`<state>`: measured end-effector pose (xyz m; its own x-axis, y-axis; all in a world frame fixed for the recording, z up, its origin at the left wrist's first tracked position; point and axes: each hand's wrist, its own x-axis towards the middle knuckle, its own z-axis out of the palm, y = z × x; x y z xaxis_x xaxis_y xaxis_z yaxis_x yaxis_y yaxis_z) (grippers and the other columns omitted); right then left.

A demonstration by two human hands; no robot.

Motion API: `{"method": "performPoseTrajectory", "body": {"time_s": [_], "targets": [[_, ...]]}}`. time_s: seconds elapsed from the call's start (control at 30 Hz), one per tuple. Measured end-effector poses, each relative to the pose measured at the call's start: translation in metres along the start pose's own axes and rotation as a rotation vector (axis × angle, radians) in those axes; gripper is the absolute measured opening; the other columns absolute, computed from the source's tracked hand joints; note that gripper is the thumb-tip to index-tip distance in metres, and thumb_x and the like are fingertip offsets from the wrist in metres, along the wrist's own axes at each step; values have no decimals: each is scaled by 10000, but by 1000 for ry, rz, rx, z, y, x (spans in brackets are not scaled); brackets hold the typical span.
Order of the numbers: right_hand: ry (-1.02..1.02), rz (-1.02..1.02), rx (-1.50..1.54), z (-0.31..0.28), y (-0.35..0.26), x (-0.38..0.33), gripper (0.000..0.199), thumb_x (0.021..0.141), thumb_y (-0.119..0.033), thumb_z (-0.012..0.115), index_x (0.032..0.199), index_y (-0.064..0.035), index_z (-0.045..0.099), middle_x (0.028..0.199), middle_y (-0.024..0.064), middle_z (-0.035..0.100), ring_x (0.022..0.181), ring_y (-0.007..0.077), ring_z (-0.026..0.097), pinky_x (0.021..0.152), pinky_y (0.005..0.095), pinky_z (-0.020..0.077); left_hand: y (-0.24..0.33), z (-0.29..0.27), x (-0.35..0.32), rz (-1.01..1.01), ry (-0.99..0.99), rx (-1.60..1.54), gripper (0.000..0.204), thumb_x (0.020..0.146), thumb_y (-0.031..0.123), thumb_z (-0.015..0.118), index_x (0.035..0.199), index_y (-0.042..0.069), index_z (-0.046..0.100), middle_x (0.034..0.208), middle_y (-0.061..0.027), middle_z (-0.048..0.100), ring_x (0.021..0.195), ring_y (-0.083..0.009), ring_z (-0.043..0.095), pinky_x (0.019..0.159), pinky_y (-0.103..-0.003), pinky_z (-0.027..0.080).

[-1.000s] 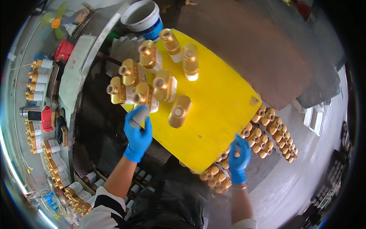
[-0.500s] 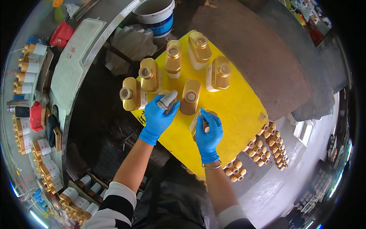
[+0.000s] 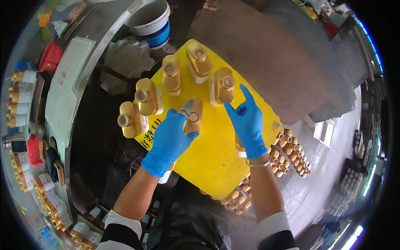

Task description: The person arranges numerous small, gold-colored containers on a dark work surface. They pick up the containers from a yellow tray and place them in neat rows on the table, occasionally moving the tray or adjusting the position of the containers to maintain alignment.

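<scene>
Gripping a gold bottle [image 3: 192,114] near its neck, the left hand [image 3: 168,141] in a blue glove closes around it and also pinches a small grey tool or cap [image 3: 186,107] against the bottle's mouth; the grip is closed on the bottle, which sits tilted on the yellow board [image 3: 216,162]. Beside it, the right hand [image 3: 248,121], also in a blue glove, hovers over the board with fingers spread and the forefinger raised, its grip open and holding nothing, just next to another gold bottle [image 3: 223,85]. Three more gold bottles stand on the far part of the board: one [image 3: 198,61] at the top, one [image 3: 171,75] left of it and one [image 3: 148,96] nearer the left edge, while a fifth [image 3: 130,120] stands at the board's left rim. A white bucket [image 3: 151,18] with a blue band sits beyond the board, and crumpled pale cloth [image 3: 127,60] lies near it. Rows of small gold caps [image 3: 291,152] are packed to the right of the board, and more gold caps [image 3: 235,200] show at its near edge. Along the left, a curved counter [image 3: 66,96] carries white-labelled gold bottles [image 3: 21,98].
</scene>
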<state>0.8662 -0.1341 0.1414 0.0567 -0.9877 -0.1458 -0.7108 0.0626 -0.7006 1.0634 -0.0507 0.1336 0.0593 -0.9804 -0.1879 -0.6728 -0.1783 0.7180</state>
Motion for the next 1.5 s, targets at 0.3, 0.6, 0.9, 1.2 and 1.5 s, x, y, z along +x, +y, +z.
{"method": "performPoseTrajectory", "body": {"time_s": [0.3,0.6,0.9,1.2,1.5], "targets": [[-212,-212,-288,4,-6,75,480,864,-347,645,1245,-83,518,1025,176,667,891,314,669,790,333,555,11,7,21,-27,-94,212,479,797,185,712,1229,68,540,1035,-186,562,945,-343,610,801,-372,518],[-147,-92,-149,0,17,47,345,879,-314,609,1126,-76,571,1008,185,670,897,353,659,789,366,540,5,24,15,64,-47,324,375,826,129,659,1174,67,534,1006,-198,584,908,-369,619,740,-405,523],[6,34,56,-96,68,-83,356,871,-270,634,1172,-89,571,995,179,670,878,347,660,788,365,536,51,32,-36,290,-90,375,331,831,98,634,1150,95,545,913,-174,564,779,-376,613,628,-446,504],[82,248,25,-240,149,-272,406,818,-188,686,1198,-114,562,842,120,633,708,273,636,628,345,507,198,88,-115,351,-461,432,395,783,103,687,1159,86,568,836,-164,576,690,-361,605,562,-405,484],[180,422,-34,-334,300,-401,390,791,-173,716,1140,-76,572,907,146,658,783,304,657,668,358,529,348,232,-192,534,-718,463,319,833,200,658,1131,103,595,838,-167,579,655,-378,602,537,-432,483]]}}
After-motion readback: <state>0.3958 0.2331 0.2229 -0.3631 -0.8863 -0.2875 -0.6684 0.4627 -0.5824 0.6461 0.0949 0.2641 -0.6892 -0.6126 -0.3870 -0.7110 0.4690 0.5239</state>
